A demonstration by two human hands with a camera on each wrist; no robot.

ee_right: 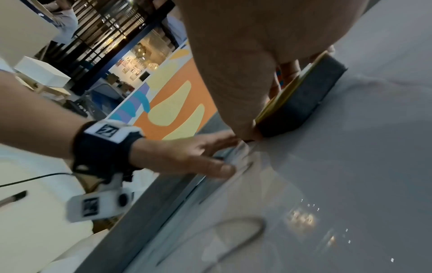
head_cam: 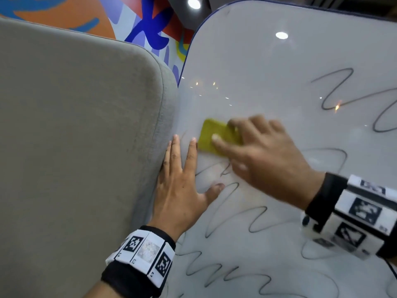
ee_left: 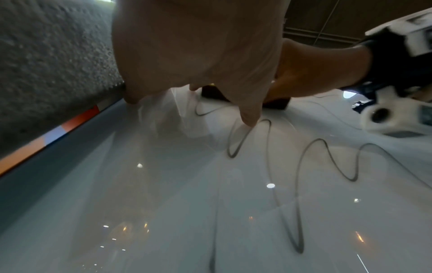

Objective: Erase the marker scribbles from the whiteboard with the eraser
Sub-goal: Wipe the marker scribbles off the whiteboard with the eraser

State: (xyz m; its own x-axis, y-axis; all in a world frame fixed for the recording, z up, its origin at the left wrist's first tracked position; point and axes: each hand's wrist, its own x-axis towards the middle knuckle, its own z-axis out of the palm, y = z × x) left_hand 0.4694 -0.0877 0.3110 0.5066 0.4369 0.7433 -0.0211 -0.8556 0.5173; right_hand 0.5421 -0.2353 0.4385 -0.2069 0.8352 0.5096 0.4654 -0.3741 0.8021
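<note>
1. The right hand point(head_cam: 266, 155) grips the yellow-backed felt eraser point(head_cam: 217, 136) flat on the glossy white whiteboard point(head_cam: 279, 67), near its left edge.
2. The left hand point(head_cam: 182, 186), fingers straight, braces the board.
3. Firm overlapping strokes should clear the remaining black marker scribbles point(head_cam: 257, 220).

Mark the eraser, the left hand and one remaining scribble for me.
eraser point(head_cam: 211, 134), head view, on its yellow top.
left hand point(head_cam: 179, 190), head view, on the back of the hand.
scribble point(head_cam: 332, 91), head view, on a dark loop stroke.

Whiteboards you see: one point(head_cam: 268, 61)
Erasers you hold: one point(head_cam: 211, 135)
Hands of yours: two, left point(head_cam: 182, 190) and right point(head_cam: 264, 155)
Wrist bands: two
Grey padded panels: one point(head_cam: 75, 125)
</note>
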